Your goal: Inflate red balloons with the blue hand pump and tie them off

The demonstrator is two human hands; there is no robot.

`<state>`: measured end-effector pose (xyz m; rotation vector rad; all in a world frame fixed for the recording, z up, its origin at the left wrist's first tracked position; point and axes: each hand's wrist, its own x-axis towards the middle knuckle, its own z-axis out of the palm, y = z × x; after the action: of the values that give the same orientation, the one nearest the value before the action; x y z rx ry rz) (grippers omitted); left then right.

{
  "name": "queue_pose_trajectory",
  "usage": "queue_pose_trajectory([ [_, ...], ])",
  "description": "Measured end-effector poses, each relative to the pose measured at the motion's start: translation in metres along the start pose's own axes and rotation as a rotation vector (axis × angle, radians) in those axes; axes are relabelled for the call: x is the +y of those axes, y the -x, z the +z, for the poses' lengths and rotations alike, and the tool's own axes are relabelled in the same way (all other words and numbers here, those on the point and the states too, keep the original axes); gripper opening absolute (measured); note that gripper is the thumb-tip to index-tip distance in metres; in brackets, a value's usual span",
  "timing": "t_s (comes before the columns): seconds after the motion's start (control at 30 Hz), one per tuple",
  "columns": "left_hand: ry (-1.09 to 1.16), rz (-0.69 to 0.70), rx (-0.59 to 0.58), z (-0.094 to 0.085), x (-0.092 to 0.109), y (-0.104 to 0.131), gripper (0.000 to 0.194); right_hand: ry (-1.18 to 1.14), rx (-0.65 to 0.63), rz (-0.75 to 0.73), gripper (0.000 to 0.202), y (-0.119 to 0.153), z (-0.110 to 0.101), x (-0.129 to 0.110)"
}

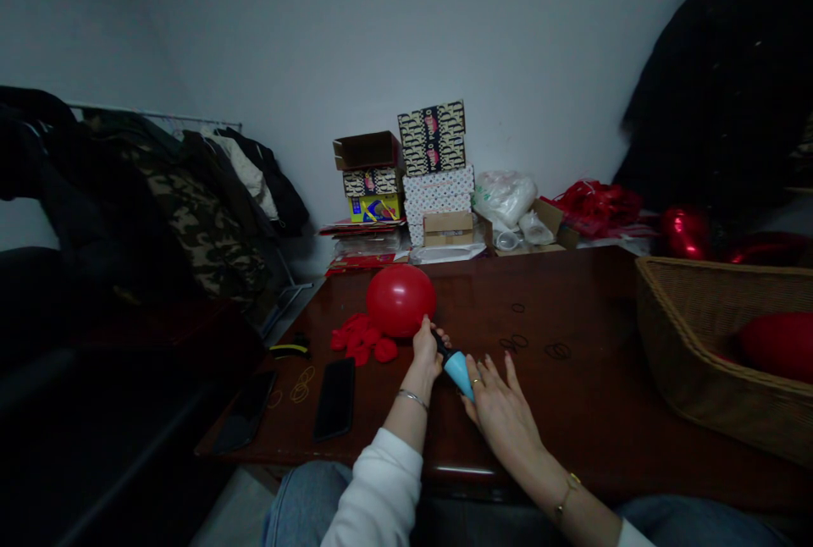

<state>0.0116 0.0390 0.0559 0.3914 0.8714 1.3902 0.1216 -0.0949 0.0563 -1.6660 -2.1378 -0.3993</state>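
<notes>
A round, inflated red balloon [400, 300] is at the front of a blue balloon pump [458, 372] with a black nozzle end. My left hand [428, 346] is closed around the balloon's neck where it meets the nozzle. At the blue end, my right hand [501, 403] holds the pump between thumb and palm, some of its fingers stretched out. The pump's rear end is partly hidden by that hand. Left of my left hand lies a pile of limp red balloons [361, 339], close by the inflated one.
Phones [334, 399] and tan rubber bands [303, 384] lie at the table's left, near a yellow-and-black tool [290, 350]. Dark bands [557, 350] are right of centre. A wicker basket [666, 352] holding a red balloon [778, 345] occupies the right. Boxes [438, 191] are stacked behind.
</notes>
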Motion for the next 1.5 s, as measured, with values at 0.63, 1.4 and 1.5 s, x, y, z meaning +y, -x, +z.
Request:
queue_pose_trajectory([
  [0.63, 0.012, 0.049, -0.01, 0.006, 0.02, -0.007, 0.028, 0.003, 0.046, -0.055, 0.051, 0.017, 0.001, 0.015],
  [1.4, 0.066, 0.08, -0.006, 0.02, 0.033, -0.002, 0.029, -0.011, 0.003, -0.065, 0.048, -0.005, -0.011, 0.019],
  [1.5, 0.045, 0.061, -0.013, 0.024, 0.027, 0.001, 0.029, -0.01, 0.013, -0.057, 0.048, -0.019, -0.011, 0.012],
])
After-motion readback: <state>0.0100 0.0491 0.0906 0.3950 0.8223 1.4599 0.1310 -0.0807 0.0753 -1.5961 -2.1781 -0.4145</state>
